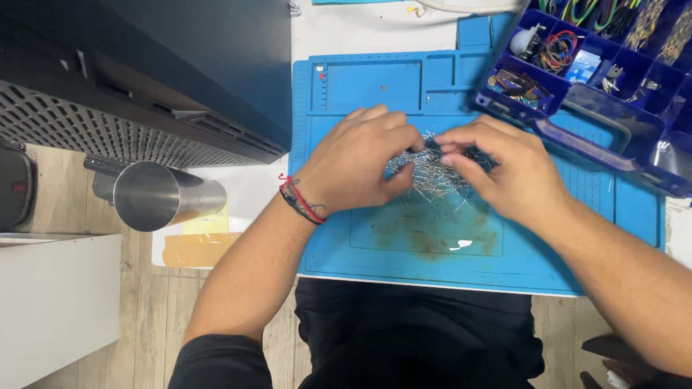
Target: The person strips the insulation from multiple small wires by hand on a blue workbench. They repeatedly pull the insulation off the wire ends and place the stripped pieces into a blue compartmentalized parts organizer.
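Wire leads, thin and silvery, are lying in a tangled pile (432, 175) on the middle of the blue work mat (375, 250), between both hands. Left hand (355, 160) is curling over the pile's left edge, fingers bent and pinching into the wires. Right hand (503, 166) is closing on the pile's upper right, thumb and forefinger gripping a few strands together with a small dark part, too small to identify. A red and black cord bracelet (301, 200) is sitting on the left wrist.

Brownish stains are marking the mat just below the pile. A dark blue compartment organiser (574, 142) is overlapping the mat's upper right corner, lid open; its cells are holding coiled coloured wires, small metal parts and bagged components. A shiny metal cylinder (155, 195) is lying on its side at the left of the mat.
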